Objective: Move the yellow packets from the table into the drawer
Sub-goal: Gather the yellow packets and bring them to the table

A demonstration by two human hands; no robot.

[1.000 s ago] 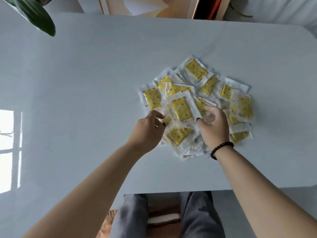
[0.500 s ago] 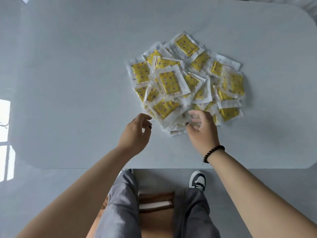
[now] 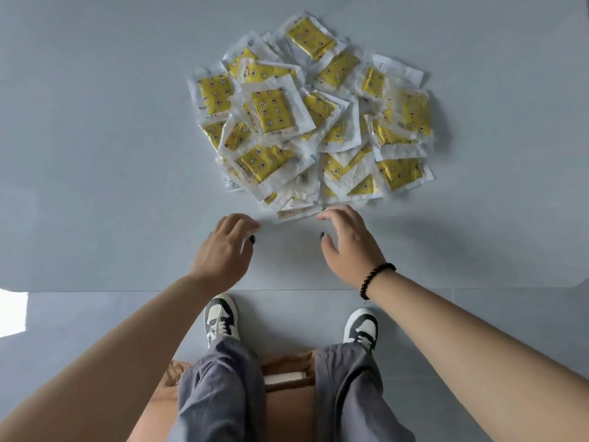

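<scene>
A heap of several yellow packets (image 3: pixel 306 113) in clear wrappers lies on the pale grey table (image 3: pixel 95 154), overlapping one another. My left hand (image 3: pixel 223 250) hovers just in front of the heap's near edge, fingers loosely curled, holding nothing. My right hand (image 3: pixel 347 240), with a dark bead bracelet on the wrist, is beside it with relaxed fingers, its fingertips close to the nearest packet (image 3: pixel 296 213). No drawer is in view.
The table's near edge (image 3: pixel 127 290) runs across the frame below my hands. Under it I see my grey trousers, two grey and white shoes (image 3: pixel 221 317), and a brown seat (image 3: pixel 287 393) between my legs. A bright window reflection sits at the far left.
Both hands have drawn back from the heap toward the table's near edge and hold nothing. The view has tilted down, so the packets sit higher in the frame and my feet show.
</scene>
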